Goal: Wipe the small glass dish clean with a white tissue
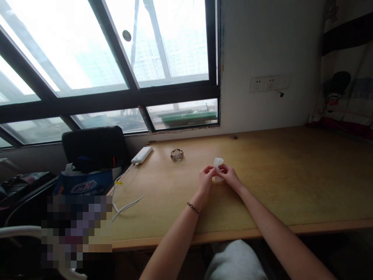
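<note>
Pinching one white sheet (218,161): two hands (206,179) (232,178)

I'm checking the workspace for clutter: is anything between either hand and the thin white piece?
Nothing visible: the left hand and right hand both pinch the thin white piece. The silvery ring-shaped object lies apart, farther back to the left.

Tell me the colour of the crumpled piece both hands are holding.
The crumpled piece is white, best seen in the head view.
</note>
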Motion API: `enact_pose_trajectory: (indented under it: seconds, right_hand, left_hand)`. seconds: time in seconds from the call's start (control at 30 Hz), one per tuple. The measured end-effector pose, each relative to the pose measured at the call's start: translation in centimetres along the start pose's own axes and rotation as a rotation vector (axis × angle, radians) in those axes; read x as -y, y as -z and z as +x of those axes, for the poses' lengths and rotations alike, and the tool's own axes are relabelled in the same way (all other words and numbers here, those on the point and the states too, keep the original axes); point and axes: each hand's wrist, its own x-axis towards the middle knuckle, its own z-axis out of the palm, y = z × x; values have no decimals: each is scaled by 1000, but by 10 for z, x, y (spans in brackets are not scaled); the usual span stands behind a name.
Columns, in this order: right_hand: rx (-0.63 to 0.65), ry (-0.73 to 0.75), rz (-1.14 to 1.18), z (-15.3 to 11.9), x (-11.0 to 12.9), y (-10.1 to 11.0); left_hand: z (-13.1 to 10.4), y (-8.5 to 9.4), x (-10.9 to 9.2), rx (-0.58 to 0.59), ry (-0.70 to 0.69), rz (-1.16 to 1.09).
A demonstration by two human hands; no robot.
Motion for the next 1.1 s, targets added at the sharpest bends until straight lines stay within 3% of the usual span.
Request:
enact_pose_trajectory:
  seconds: [0.17,0.33,0.5,0.67,0.87,1.1]
  right_hand:
    - [-14,-3,84,1,1,2]
    - [-183,-42,149,6,-9,5]
    - [-299,-63,233,9,-14,6]
    - [-253,-72,296,8,-12,5]
    - [-359,-154,394,11,-12,9]
    - [-187,-280,543,7,-5,11]
  left_hand:
    - [-1,3,-2,5,63,-102]
    - [2,6,0,-86,113,-181]
    - [9,7,5,-195,159,-116]
    - [11,7,9,-85,196,-253]
    - [10,8,12,-64,209,-367]
    - [9,7,9,8,247,-377]
